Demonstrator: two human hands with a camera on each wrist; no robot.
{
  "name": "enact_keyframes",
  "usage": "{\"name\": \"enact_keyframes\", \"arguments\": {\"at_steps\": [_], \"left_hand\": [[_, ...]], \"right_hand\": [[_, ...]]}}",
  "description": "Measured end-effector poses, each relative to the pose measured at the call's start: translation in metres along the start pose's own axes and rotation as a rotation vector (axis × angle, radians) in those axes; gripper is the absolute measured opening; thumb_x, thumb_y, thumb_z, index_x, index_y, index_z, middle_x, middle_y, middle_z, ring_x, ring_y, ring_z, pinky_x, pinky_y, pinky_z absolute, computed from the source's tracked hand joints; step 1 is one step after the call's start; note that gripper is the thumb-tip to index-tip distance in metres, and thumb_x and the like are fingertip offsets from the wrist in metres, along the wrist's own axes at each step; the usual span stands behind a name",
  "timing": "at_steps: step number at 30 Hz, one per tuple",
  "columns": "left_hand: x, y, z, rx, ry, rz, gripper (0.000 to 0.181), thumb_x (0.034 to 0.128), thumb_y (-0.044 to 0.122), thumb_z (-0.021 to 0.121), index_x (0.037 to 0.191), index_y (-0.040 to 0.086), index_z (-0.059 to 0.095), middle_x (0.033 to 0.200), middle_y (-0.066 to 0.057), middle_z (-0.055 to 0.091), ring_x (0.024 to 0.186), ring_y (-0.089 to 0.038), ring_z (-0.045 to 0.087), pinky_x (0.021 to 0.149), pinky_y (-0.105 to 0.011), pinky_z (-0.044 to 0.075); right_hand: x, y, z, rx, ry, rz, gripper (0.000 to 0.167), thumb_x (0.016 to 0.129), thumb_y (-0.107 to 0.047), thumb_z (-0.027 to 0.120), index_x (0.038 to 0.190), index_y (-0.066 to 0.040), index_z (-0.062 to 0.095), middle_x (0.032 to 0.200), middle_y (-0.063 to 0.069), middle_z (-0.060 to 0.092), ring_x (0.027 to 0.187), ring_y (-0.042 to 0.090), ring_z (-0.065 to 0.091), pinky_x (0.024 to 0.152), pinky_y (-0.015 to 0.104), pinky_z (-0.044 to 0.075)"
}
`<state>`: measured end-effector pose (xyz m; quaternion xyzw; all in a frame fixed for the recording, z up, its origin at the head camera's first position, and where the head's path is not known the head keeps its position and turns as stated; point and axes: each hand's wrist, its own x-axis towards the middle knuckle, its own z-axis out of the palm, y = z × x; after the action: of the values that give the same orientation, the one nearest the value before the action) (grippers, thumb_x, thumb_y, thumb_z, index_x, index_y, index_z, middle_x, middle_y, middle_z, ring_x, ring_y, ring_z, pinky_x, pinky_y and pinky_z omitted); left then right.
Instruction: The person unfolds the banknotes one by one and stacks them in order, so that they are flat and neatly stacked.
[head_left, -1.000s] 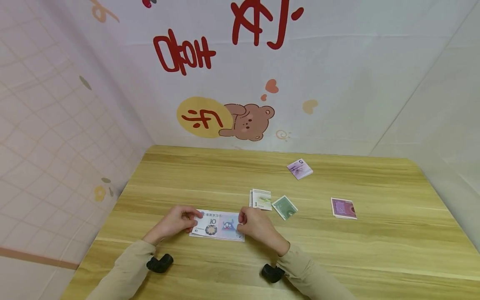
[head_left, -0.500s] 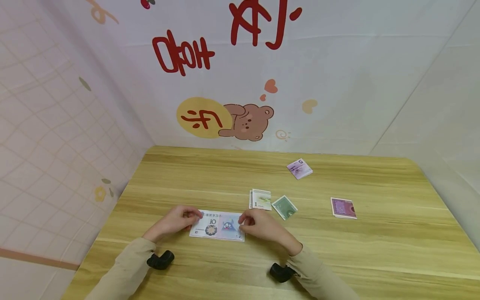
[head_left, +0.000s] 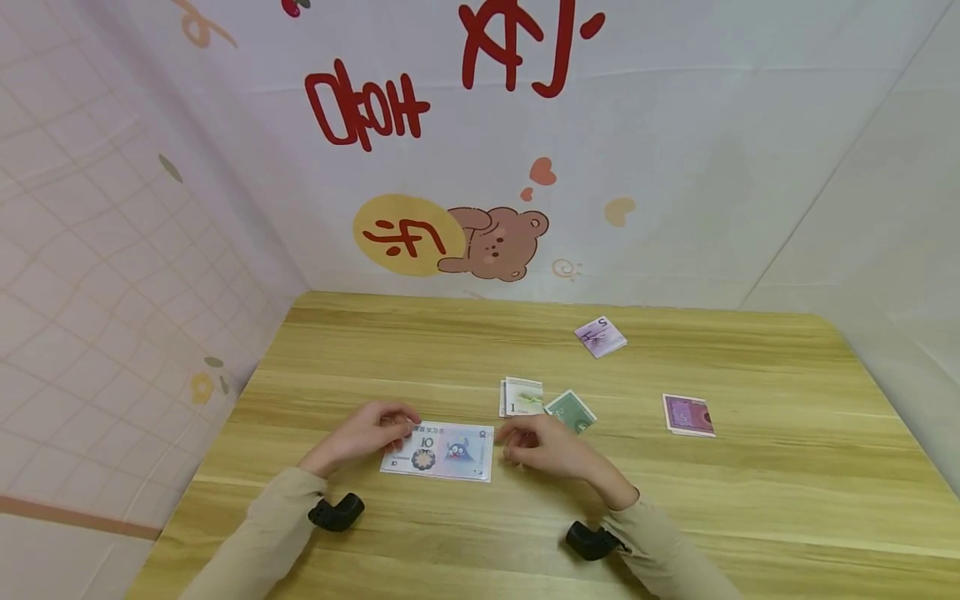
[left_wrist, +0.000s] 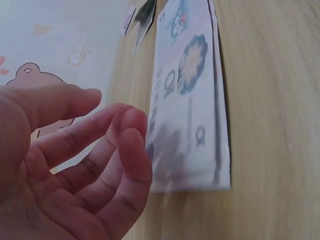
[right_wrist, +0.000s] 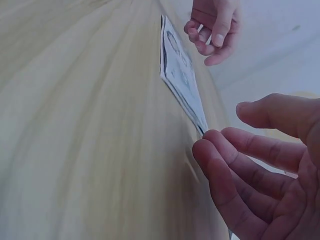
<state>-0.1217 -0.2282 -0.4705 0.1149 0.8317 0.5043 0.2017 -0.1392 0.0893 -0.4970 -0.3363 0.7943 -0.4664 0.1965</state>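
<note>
A pale play banknote marked 10 [head_left: 450, 454] lies flat on the table; the left wrist view shows layered edges, so more than one note [left_wrist: 187, 100] seems stacked there. My left hand [head_left: 372, 435] hovers over its left end, fingers loosely bent and thumb apart, holding nothing. Just off the right end is my right hand [head_left: 551, 448], its thumb and fingers apart with nothing between them. In the right wrist view its fingertips [right_wrist: 205, 150] appear close to the stack's corner; whether they touch it I cannot tell.
Behind the right hand lie a folded 1 note [head_left: 523, 395] and a green note [head_left: 572, 408], partly covered by that hand. A purple 5 note [head_left: 600, 337] sits farther back, and a darker purple one [head_left: 687, 415] lies to the right. A printed cloth [head_left: 675, 208] hangs behind the table [head_left: 750, 500].
Both hands have let go of the 10 note's ends. The right hand has moved away to the right; the left has risen and shifted slightly right. The note now lies flat.
</note>
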Motion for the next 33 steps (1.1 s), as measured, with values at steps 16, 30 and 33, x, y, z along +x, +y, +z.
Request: {"name": "enact_keyframes", "arguments": {"at_steps": [16, 30, 33], "left_hand": [[0.027, 0.013, 0.026, 0.002, -0.010, 0.063, 0.021, 0.0956, 0.006, 0.057, 0.111, -0.008, 0.063, 0.088, -0.017, 0.065, 0.072, -0.028, 0.061, 0.062, -0.033, 0.053], [0.052, 0.024, 0.051, -0.057, -0.029, 0.044, 0.018, 0.0956, 0.006, 0.057, 0.109, -0.005, 0.065, 0.088, -0.016, 0.066, 0.074, -0.028, 0.063, 0.065, -0.034, 0.054], [0.057, 0.027, 0.055, -0.065, -0.017, 0.046, 0.018, 0.0952, 0.006, 0.058, 0.108, -0.005, 0.065, 0.089, -0.016, 0.066, 0.074, -0.028, 0.063, 0.066, -0.034, 0.054]], "right_hand": [[-0.036, 0.015, -0.027, 0.103, 0.083, 0.048, 0.018, 0.089, 0.002, 0.062, 0.107, 0.006, 0.064, 0.086, 0.013, 0.067, 0.072, 0.024, 0.063, 0.061, 0.026, 0.052], [-0.057, 0.026, -0.053, 0.140, 0.172, 0.084, 0.021, 0.091, 0.000, 0.062, 0.109, 0.010, 0.061, 0.089, 0.020, 0.067, 0.073, 0.029, 0.065, 0.060, 0.037, 0.056], [-0.061, 0.026, -0.059, 0.123, 0.200, 0.096, 0.021, 0.091, -0.001, 0.062, 0.109, 0.009, 0.062, 0.089, 0.018, 0.067, 0.074, 0.026, 0.064, 0.061, 0.035, 0.056]]}}
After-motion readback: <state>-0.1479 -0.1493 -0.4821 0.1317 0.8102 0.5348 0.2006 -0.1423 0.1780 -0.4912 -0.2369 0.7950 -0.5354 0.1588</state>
